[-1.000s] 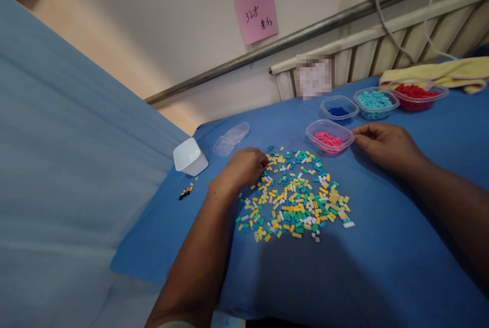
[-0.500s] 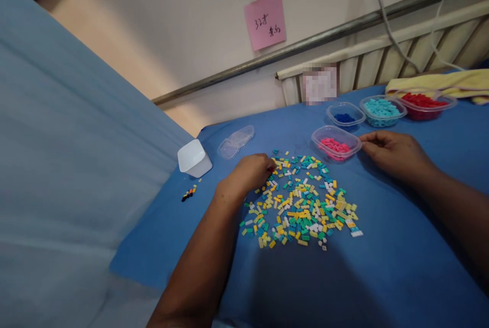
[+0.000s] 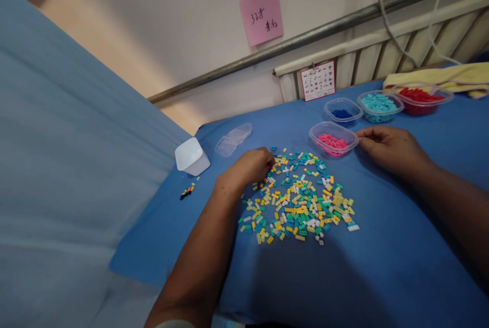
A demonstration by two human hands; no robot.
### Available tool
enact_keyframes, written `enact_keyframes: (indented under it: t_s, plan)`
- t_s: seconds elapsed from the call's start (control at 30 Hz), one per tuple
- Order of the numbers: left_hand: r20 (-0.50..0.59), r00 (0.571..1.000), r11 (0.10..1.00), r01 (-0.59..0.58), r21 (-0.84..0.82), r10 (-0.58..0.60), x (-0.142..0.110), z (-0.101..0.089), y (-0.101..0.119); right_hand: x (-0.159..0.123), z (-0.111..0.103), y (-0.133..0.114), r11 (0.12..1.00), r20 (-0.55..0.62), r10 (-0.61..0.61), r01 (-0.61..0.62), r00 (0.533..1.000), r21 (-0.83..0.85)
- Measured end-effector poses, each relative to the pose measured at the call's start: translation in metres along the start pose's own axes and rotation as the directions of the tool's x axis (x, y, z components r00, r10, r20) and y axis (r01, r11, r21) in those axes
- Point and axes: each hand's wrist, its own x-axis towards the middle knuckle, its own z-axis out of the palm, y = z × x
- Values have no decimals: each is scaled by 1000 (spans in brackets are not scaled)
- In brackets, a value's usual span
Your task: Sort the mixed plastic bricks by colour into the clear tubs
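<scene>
My left hand [image 3: 254,165] is closed at the upper left edge of a spread of small building bricks [image 3: 301,208] in yellow, green, teal and white. A bit of pink shows at its fingertips, apparently a pink brick, mostly hidden by the fingers. With thumb and fingers my right hand [image 3: 389,144] pinches the right rim of a clear plastic container [image 3: 315,139]. Pink bricks [image 3: 332,142] lie inside that container, which rests on the blue cloth [image 3: 290,277].
Behind stand clear containers of dark blue bricks [image 3: 342,114], light blue bricks [image 3: 378,103] and red bricks [image 3: 420,96]. A yellow towel [image 3: 439,77] lies at right. On the left are clear lids [image 3: 234,139], a white tub [image 3: 193,157] and several dark and orange pieces [image 3: 187,193].
The view has shifted slightly, so everything appears a little higher and further left. Both hands keep nearly the same places, the right one still at the container's rim.
</scene>
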Motion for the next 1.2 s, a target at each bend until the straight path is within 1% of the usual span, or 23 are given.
enact_keyframes:
  t_s: [0.13, 0.27, 0.33, 0.47, 0.53, 0.6, 0.7, 0.77, 0.8, 0.83, 0.9, 0.93, 1.0, 1.07, 1.13, 1.17, 1.2]
  plan:
    - [23, 1000, 999, 11, -37, -10, 1, -5, 5, -1, 0, -2, 1000, -11, -17, 17, 1000, -21]
    - [38, 999, 997, 36, -63, -33, 5, -9, 1, 0, 2, -4, 998, -8, -56, 56, 998, 37]
    - [61, 998, 999, 16, -51, -12, 8, -10, -3, 0, 3, -4, 995, -3, -78, 78, 997, 61]
    - [82, 995, 997, -44, -57, 49, 9, -14, -5, 3, 6, -3, 995, -28, -102, 103, 994, 15]
    - [81, 995, 996, -46, -80, 52, 7, -15, -6, 4, 8, -2, 994, -28, -107, 107, 994, 10]
    - [75, 997, 992, -23, -123, 32, 4, -16, -8, 5, 8, -2, 994, -24, -105, 105, 994, 18]
    - [66, 997, 969, 45, -244, -30, 0, -21, -15, 5, 9, -4, 995, -28, -102, 102, 994, 5]
    - [21, 998, 942, 56, -331, -52, 1, -29, -18, 5, 9, -6, 995, -35, -102, 102, 994, -21]
    - [-19, 999, 932, 38, -360, -48, 3, -34, -17, 5, 9, -7, 994, -38, -102, 101, 994, -31]
    - [-60, 998, 927, 9, -376, -34, 8, -40, -14, 6, 9, -7, 994, -40, -102, 100, 994, -38]
    - [-135, 991, 926, -60, -372, 10, 22, -54, 0, 6, 9, -8, 994, -34, -103, 101, 994, -43]
    - [-146, 989, 927, -86, -365, 34, 33, -61, 10, 7, 9, -7, 994, -28, -103, 102, 994, -42]
    - [-214, 974, 930, -149, -336, 79, 57, -74, 32, 7, 10, -6, 995, -16, -99, 98, 995, -35]
    - [-272, 951, 925, -229, -302, 147, 83, -84, 54, 8, 11, -4, 995, -14, -101, 101, 995, -24]
    - [-277, 929, 929, -308, -205, 247, 108, -88, 71, 10, 12, -3, 994, -16, -109, 109, 994, -13]
    - [-241, 928, 935, -323, -143, 284, 118, -89, 77, 10, 12, -2, 994, -16, -112, 112, 994, -7]
    - [-175, 934, 940, -331, -87, 312, 126, -89, 81, 10, 12, -2, 994, -14, -114, 114, 993, -2]
